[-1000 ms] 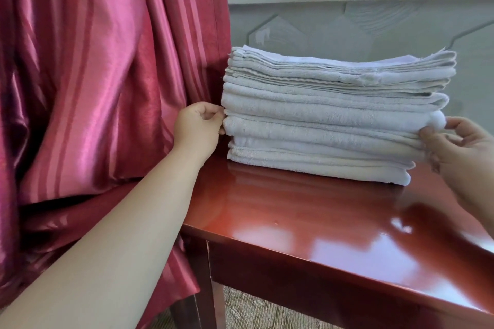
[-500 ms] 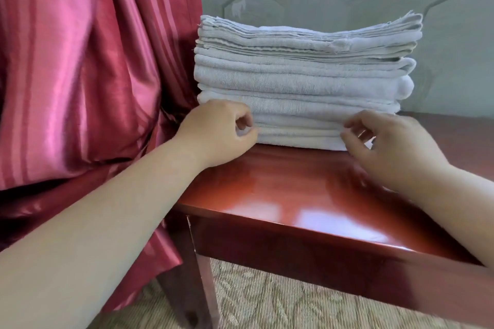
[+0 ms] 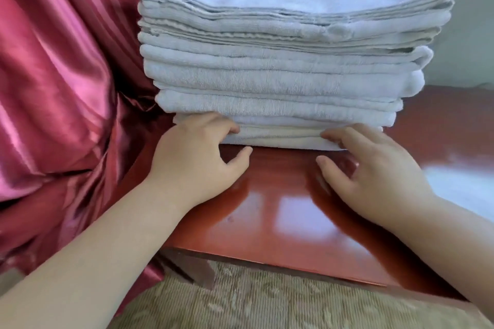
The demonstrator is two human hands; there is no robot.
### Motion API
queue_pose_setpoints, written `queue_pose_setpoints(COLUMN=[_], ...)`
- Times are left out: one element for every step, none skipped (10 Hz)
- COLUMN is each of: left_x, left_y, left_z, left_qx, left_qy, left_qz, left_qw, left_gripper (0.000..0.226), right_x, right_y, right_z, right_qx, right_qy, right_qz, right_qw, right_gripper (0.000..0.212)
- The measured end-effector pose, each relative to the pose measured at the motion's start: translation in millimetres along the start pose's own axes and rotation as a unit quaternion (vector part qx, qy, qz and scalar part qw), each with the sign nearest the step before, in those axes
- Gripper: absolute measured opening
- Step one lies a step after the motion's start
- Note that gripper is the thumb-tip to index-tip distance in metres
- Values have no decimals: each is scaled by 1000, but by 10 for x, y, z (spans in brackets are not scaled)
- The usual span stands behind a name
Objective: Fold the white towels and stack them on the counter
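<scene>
A tall stack of folded white towels [image 3: 280, 80] stands on the glossy red-brown counter [image 3: 280, 208], against the wall. My left hand [image 3: 197, 157] is at the stack's lower left front; its bent fingers touch the front edge of the lowest towels and its thumb reaches out over the counter. My right hand [image 3: 374, 171] is at the lower right front, with fairly straight fingers touching the same bottom layers and the thumb spread apart. Neither hand visibly holds a towel.
A shiny red curtain [image 3: 61, 93] hangs at the left, touching the stack's side. A grey wall [image 3: 467, 35] stands behind the towels. The counter's front edge [image 3: 267, 262] is near me, with patterned beige carpet [image 3: 267, 302] below.
My view has moved closer and higher over the stack. Both hands came from the stack's two sides to its lower front edge, and the left hand has loosened from a tight curl.
</scene>
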State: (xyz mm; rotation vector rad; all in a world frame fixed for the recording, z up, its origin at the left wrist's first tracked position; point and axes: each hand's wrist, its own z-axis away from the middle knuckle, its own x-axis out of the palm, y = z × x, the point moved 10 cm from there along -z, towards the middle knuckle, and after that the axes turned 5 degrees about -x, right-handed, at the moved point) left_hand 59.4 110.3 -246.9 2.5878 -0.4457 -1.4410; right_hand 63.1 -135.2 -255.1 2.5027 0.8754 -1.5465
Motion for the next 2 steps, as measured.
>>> queue_pose_setpoints(left_x=[-141, -371], left_y=[105, 252], left_z=[-90, -249], left_qx=[-34, -57], left_qy=[-67, -147], left_qz=[29, 28], left_qw=[997, 987], left_gripper=[46, 48], right_x=[-103, -310], right_y=[-88, -173], right_z=[-119, -290], right_qx=[41, 96], right_qy=[-47, -124], right_qz=[-42, -37], right_qw=[997, 987], right_gripper=[38, 43])
